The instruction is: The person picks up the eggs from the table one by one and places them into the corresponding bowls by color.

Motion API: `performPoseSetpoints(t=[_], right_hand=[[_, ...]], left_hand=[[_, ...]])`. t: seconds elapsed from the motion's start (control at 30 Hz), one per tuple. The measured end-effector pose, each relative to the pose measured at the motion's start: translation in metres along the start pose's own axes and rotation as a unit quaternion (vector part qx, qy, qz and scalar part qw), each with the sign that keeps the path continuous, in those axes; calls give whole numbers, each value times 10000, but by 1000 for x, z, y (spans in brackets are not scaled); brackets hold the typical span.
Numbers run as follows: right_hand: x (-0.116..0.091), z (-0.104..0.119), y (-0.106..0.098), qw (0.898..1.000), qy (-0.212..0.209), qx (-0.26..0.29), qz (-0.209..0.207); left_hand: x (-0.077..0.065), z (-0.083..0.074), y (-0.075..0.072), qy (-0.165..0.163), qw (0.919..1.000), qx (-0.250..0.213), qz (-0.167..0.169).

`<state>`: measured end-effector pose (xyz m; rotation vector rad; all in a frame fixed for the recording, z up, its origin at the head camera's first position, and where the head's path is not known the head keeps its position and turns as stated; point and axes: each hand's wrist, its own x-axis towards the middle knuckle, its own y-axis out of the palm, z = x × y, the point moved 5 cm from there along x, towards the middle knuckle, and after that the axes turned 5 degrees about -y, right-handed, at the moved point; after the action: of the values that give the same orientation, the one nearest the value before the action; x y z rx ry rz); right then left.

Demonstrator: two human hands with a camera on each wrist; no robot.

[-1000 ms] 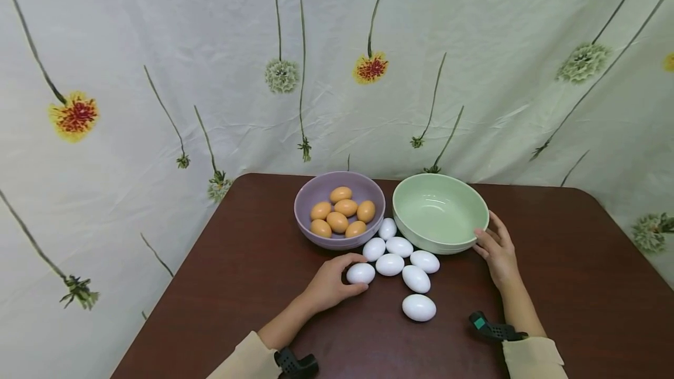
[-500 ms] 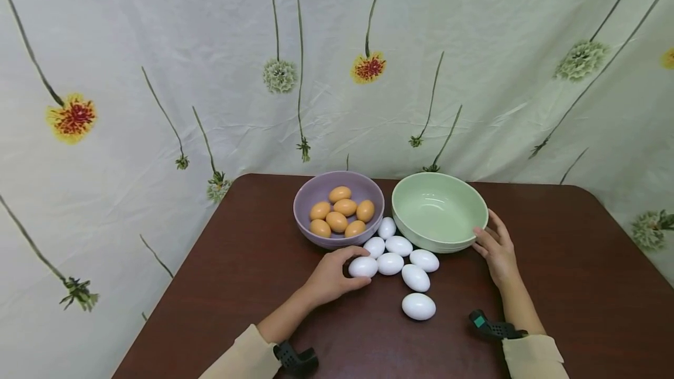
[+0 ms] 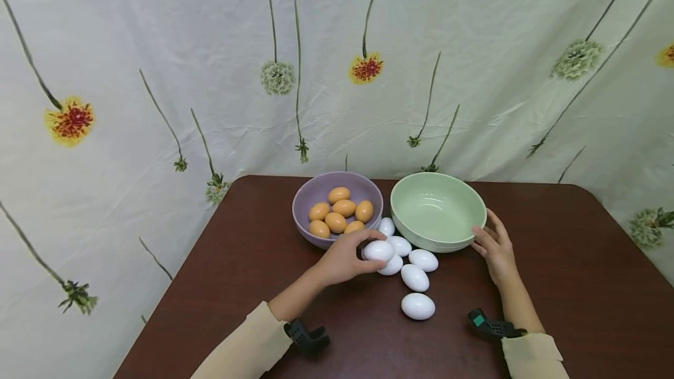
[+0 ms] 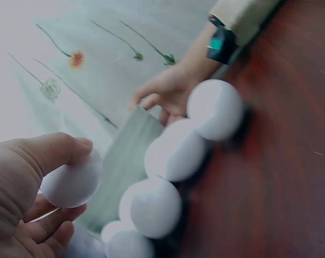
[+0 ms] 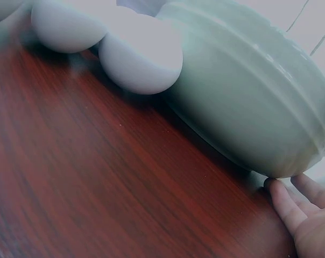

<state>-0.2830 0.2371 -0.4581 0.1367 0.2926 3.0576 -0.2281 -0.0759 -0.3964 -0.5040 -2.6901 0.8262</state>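
Observation:
A white egg (image 3: 379,252) is pinched between the thumb and fingers of my left hand (image 3: 344,260), held over the loose white eggs on the table. The left wrist view shows that egg (image 4: 73,183) raised off the surface. My right hand (image 3: 499,256) holds the right side of the green bowl (image 3: 434,212), thumb near the rim; no egg shows inside it. In the right wrist view, fingertips (image 5: 283,201) touch the bowl's lower wall. Several white eggs lie in front of both bowls, the nearest egg (image 3: 418,306) apart from the others.
Left of the green bowl stands a purple bowl (image 3: 310,197) containing several brown eggs (image 3: 336,222). Both bowls sit near the far edge of the dark wooden table (image 3: 237,262). Behind it hangs a flower-patterned cloth (image 3: 226,34).
My left hand has closed on the leftmost white egg, lifted it and carried it right, over the other eggs. The right hand has stayed at the green bowl.

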Motion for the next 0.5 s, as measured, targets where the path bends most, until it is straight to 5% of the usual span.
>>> performPoseSetpoints(t=[0.2, 0.5], right_hand=[[-1, -1, 0, 10000, 29, 49, -32], [0, 0, 0, 10000, 5, -53, -20]], left_hand=[[19, -12, -4, 70, 9996, -259, 13], [46, -13, 3, -386, 9987, -326, 88]])
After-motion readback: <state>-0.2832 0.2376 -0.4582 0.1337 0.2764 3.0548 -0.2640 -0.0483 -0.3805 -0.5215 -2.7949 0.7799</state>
